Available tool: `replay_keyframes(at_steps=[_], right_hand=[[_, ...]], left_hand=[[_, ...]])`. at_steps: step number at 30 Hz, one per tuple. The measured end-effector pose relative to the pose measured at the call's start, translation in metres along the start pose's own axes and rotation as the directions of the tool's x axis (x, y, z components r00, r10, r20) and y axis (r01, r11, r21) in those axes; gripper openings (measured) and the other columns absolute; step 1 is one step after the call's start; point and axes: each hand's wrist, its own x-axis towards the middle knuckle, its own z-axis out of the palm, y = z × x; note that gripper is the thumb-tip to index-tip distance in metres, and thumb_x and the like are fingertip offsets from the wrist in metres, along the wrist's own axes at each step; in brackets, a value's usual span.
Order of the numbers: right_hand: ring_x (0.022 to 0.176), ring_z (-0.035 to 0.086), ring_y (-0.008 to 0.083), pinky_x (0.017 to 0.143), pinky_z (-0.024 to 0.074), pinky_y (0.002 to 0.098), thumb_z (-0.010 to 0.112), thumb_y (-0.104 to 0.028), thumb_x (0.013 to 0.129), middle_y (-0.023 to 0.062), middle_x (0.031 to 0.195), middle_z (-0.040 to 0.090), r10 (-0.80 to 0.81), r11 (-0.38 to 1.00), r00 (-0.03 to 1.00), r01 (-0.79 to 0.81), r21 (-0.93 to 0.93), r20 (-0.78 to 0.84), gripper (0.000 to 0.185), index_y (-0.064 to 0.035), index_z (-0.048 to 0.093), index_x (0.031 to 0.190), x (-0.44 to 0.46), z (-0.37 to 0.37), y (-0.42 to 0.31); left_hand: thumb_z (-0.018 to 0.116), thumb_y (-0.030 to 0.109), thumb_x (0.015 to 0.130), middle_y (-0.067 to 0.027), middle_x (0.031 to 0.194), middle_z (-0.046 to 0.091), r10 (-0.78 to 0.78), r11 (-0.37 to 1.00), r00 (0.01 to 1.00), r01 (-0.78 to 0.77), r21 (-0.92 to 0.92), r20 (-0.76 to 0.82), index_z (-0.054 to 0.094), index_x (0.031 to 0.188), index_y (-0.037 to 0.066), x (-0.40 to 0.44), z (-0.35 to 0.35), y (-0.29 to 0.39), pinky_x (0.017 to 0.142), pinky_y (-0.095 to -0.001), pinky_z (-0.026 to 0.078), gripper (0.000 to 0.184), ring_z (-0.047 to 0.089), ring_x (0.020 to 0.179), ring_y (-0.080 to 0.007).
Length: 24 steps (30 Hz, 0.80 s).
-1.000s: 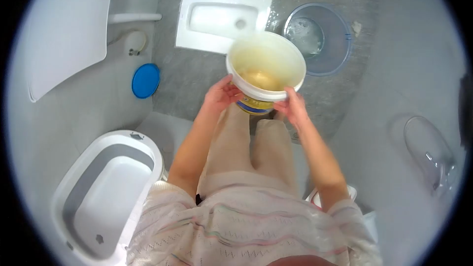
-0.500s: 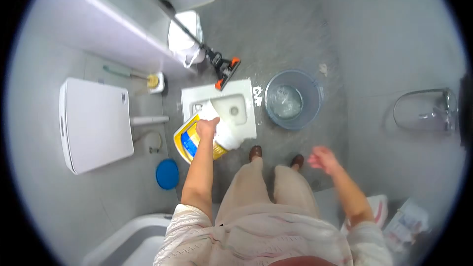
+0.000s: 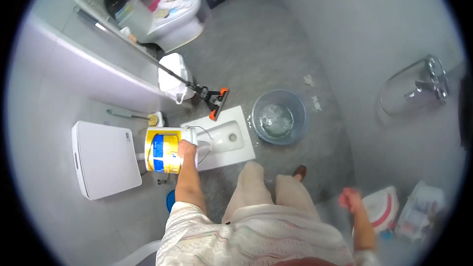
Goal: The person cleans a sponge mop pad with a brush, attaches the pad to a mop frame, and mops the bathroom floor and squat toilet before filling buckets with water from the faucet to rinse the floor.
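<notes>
My left hand (image 3: 186, 149) is closed on a yellow, blue and white plastic bucket (image 3: 158, 153), held tipped on its side. The bucket's mouth faces right, over the white squat toilet (image 3: 238, 155), and its thin wire handle (image 3: 211, 139) hangs loose there. A grey-blue basin (image 3: 279, 139) with water in it stands on the floor right of the squat toilet. Far to the right, my right hand (image 3: 350, 199) hangs curled and slightly blurred, with nothing visible in it. It is nearest a white and red item (image 3: 382, 207), apart from the basin.
A floor squeegee (image 3: 217, 103) leans by a white bin (image 3: 171, 75). At left a cistern (image 3: 104, 160) sits on the wall, with a brush (image 3: 130, 115) near it. A seated toilet (image 3: 178, 32) stands farther back. A shower tap (image 3: 431, 86) is on the right wall.
My left hand has swung the bucket left, away from over the squat toilet's bowl. My right hand has moved outward to the right. The view has tilted up, showing more of the room.
</notes>
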Motion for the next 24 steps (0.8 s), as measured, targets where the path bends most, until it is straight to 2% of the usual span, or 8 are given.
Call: replay_keyframes(at_steps=[6,8,10,12,16,20,21,24], right_hand=[[0.064,0.059,0.0155,0.049,0.0492,0.0288,0.055,-0.029,0.081,0.0045,0.076,0.057,-0.108,0.993,0.994,0.107,-0.051,-0.010,0.028,-0.0070,0.052,0.099,-0.006,-0.041,-0.031],[0.062,0.059,0.0148,0.048,0.0481,0.0275,0.056,-0.028,0.081,0.0033,0.074,0.056,-0.197,0.980,0.977,0.198,-0.001,-0.087,0.028,-0.0069,0.052,0.099,-0.008,-0.069,-0.055],[0.062,0.058,0.0142,0.048,0.0475,0.0267,0.055,-0.025,0.081,0.0029,0.074,0.056,-0.273,0.958,0.949,0.283,0.040,-0.156,0.026,-0.0065,0.052,0.099,0.002,-0.106,-0.083],[0.062,0.058,0.0139,0.047,0.0465,0.0253,0.053,-0.023,0.081,0.0028,0.075,0.056,-0.391,0.917,0.889,0.399,-0.014,-0.239,0.026,-0.0051,0.051,0.100,-0.012,-0.115,-0.115],[0.065,0.057,0.0124,0.048,0.0431,0.0237,0.050,-0.021,0.080,0.0036,0.078,0.056,-0.520,0.844,0.785,0.533,-0.063,-0.338,0.030,-0.0029,0.050,0.104,-0.026,-0.146,-0.187],[0.065,0.056,0.0117,0.048,0.0411,0.0235,0.051,-0.021,0.079,0.0033,0.078,0.056,-0.730,0.675,0.605,0.712,-0.195,-0.317,0.035,-0.0011,0.048,0.107,-0.046,-0.150,-0.258],[0.066,0.055,0.0107,0.048,0.0411,0.0232,0.051,-0.021,0.079,0.0032,0.077,0.056,-0.771,0.630,0.566,0.746,-0.216,-0.293,0.034,0.0002,0.049,0.106,-0.053,-0.150,-0.274],[0.068,0.058,0.0139,0.054,0.0445,0.0270,0.052,-0.019,0.077,0.0053,0.074,0.059,-0.880,0.475,0.405,0.777,-0.414,-0.249,0.028,0.0004,0.055,0.098,-0.064,-0.152,-0.318]], left_hand=[[0.072,0.032,0.056,-0.0117,0.080,0.065,0.266,0.962,0.948,-0.249,0.115,-0.172,0.065,0.078,0.005,0.013,0.006,-0.016,0.069,-0.0352,0.051,0.036,0.063,0.079,-0.0243],[0.075,0.029,0.051,-0.0152,0.080,0.064,0.342,0.935,0.939,-0.335,0.118,-0.039,0.065,0.082,0.002,-0.015,-0.043,0.006,0.070,-0.0361,0.049,0.043,0.062,0.081,-0.0267],[0.076,0.026,0.048,-0.0162,0.076,0.063,0.374,0.908,0.927,-0.359,-0.216,0.032,0.063,0.080,-0.003,0.029,-0.031,0.007,0.057,-0.0367,0.049,0.045,0.062,0.069,-0.0276],[0.073,0.020,0.054,-0.0074,0.057,0.053,0.400,0.783,0.889,-0.205,-0.588,0.224,0.059,0.069,-0.002,0.016,-0.063,0.036,0.031,-0.0291,0.032,0.030,0.045,0.038,-0.0159],[0.065,0.019,0.061,-0.0018,0.050,0.047,0.492,0.711,0.737,-0.033,-0.703,0.464,0.056,0.063,0.001,-0.069,-0.124,0.114,0.029,-0.0242,0.024,0.020,0.038,0.033,-0.0104],[0.059,0.018,0.062,-0.0039,0.049,0.048,0.764,0.587,0.548,-0.375,-0.717,0.340,0.053,0.057,0.001,-0.134,-0.095,0.207,0.030,-0.0244,0.028,0.019,0.041,0.033,-0.0106],[0.059,0.018,0.062,-0.0056,0.048,0.049,0.738,0.596,0.623,-0.421,-0.684,0.260,0.052,0.055,-0.001,-0.161,-0.085,0.235,0.031,-0.0259,0.031,0.021,0.043,0.033,-0.0125],[0.061,0.018,0.059,-0.0101,0.051,0.054,0.809,0.548,0.534,-0.531,-0.647,0.247,0.059,0.060,-0.005,-0.241,-0.073,0.307,0.040,-0.0298,0.042,0.023,0.053,0.042,-0.0165]])
